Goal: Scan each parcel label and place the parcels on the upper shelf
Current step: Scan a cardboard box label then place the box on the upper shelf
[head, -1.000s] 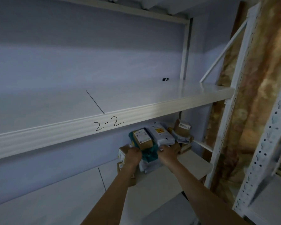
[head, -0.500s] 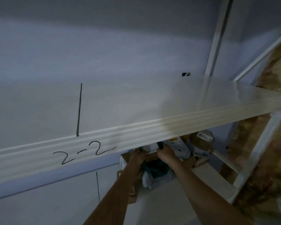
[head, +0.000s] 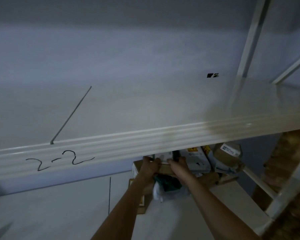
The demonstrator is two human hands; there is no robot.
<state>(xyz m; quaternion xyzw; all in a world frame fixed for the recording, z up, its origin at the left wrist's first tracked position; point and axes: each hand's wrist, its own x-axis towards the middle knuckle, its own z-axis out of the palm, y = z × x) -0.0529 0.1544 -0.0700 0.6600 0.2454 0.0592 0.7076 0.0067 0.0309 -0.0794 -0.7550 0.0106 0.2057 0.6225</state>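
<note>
A small brown cardboard parcel with a white label is gripped at its two sides, just under the front lip of the upper shelf. My left hand holds its left side and my right hand its right side. The shelf lip hides the parcel's far end. Under it lies a teal bag parcel on a pile on the lower shelf. To the right lie a grey mailer with a yellow sticker and a brown wrapped parcel. The upper shelf's top is bare and marked "2-2".
White metal uprights and a cross brace stand at the right of the rack. A second perforated rack post is near the right edge. More cardboard boxes sit left of my hands on the lower shelf. A blue-grey wall is behind.
My view has tipped up and closer to the upper shelf. Both hands have lifted the small brown parcel off the pile, up to the underside of the shelf lip.
</note>
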